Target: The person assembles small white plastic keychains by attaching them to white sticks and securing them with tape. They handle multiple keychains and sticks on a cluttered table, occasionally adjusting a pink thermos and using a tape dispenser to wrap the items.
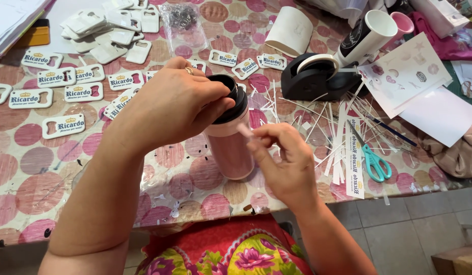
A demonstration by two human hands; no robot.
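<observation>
My left hand (170,104) grips the black lid end of a pink travel tumbler (230,147), holding it tilted above the table edge. A ring shows on one finger. My right hand (282,160) pinches a small pale strip against the tumbler's side, just below the lid. The tumbler's lower body is pink and shiny.
The dotted pink tablecloth (32,173) carries several white printed bottle-opener tags (63,125) at left. A black tape dispenser (317,76), scattered paper strips (343,147), teal scissors (373,160), a sticker sheet (406,71), another black-and-white tumbler (366,35) and a bag of metal rings (182,23) lie behind and right.
</observation>
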